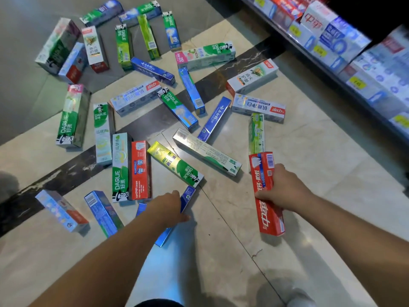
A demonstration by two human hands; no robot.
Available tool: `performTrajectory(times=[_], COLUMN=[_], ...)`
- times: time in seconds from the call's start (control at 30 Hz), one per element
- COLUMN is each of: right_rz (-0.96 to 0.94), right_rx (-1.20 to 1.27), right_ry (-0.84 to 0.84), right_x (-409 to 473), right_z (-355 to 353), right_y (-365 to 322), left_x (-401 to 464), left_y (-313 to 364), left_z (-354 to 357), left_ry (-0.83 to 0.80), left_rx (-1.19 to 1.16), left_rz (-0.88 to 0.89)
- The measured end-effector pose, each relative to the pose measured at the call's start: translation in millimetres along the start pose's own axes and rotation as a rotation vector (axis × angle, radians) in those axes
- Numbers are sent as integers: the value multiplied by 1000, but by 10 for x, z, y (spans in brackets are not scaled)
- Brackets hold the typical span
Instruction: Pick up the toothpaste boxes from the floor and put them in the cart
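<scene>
Two bare forearms reach forward and down from the bottom edge, over a white shoe (298, 299) at the lower right. The left hand (170, 206) lies back-up across a blue box (187, 199) on the floor, thumb stretched to the right; its fingertips are hidden, so whether it grips the box cannot be told. The right hand (280, 188) grasps a red box (265, 191) around its middle, fingers curled over the box's right edge and thumb underneath, the box pointing away with its barcode end far.

The floor (287, 140) is glossy cream stone, crossed by a dark veined band running from lower left to upper right, with grey tile beyond. At the upper right a shelf (345, 47) holds blurred rows of white and blue cartons with yellow price tags.

Long, slim cardboard toothpaste boxes (137, 100) lie scattered flat over the floor at all angles, some touching or overlapping. Among them are a big green and silver box (72, 116) at left, a white box (207, 151) lying diagonally near the centre, a shiny yellow-green box (174, 166) just above the left hand, and an orange-red box (139, 169) beside a green one.
</scene>
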State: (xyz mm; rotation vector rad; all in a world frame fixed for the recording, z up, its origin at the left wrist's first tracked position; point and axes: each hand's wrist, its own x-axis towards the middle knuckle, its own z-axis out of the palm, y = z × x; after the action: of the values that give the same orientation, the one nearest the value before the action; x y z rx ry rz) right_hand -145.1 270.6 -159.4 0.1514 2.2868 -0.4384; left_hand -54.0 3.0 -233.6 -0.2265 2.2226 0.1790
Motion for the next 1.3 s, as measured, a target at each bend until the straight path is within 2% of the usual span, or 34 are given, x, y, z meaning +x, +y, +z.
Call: performTrajectory(times=[0.27, 0.4, 0.6, 0.73, 0.83, 0.93, 1.13, 1.3], right_rz=[19, 8, -27, -87, -136, -187, -314, -335], right_rx=[105, 117, 227, 347, 422, 507, 707, 706], right_ry=[-5, -10, -14, 4, 29, 48, 74, 255], right_x=[-76, -219, -883, -1567, -2215, -2957, -4626, -5734], right_z=[10, -34, -563, -1277, -1929, -2622, -3945, -4627], right_y=[-12, -27, -287, -620, -896, -1120, -1501, -1595], left_x=[142, 37, -744, -1623, -2451, -3377, -5119, -6204], left_y=[41, -18, 43, 119, 153, 193, 222, 463], left_z=[339, 216, -775, -1708, -2414, -3080, -4181, -5039], left_ry=[30, 71, 105, 121, 151, 178, 251, 301], left_rx=[-55, -155, -648, -954, -1064, -1051, -846, -671], left_rz=[2, -6, -7, 35, 81, 115, 156, 324])
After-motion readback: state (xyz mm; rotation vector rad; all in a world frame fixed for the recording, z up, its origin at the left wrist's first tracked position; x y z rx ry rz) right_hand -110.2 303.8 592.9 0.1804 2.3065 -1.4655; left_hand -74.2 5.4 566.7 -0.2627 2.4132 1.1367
